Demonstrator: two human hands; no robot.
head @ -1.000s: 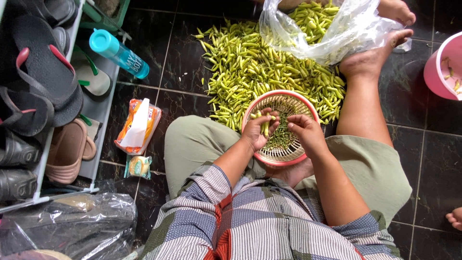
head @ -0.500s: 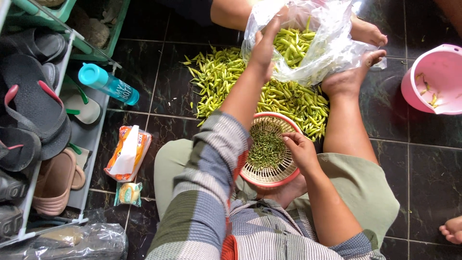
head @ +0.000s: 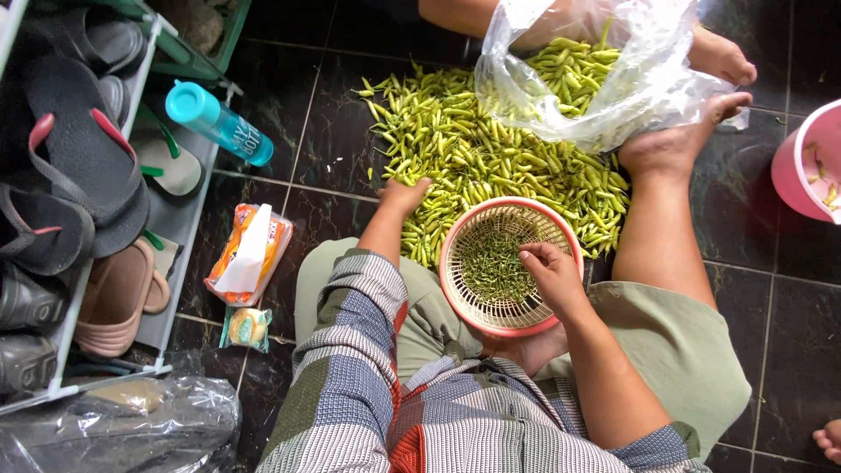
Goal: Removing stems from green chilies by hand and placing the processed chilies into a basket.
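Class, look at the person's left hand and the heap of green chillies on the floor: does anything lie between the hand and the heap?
Nothing visible does. The left hand already rests on the near edge of the heap of green chillies. The pink basket sits beside it on the lap, under the right hand, not in the way.

This looks like a home, near an entrance. The floor (head: 333, 114) is dark glossy tile, and a person sits cross-legged on it beside a loose heap of green chillies (head: 473, 166). Along one side stands a shoe rack (head: 175, 219) filled with sandals (head: 70, 166) and slippers (head: 114, 298). A water bottle (head: 219, 123), a tissue pack (head: 250, 254) and a pink bucket (head: 806, 166) lie about.
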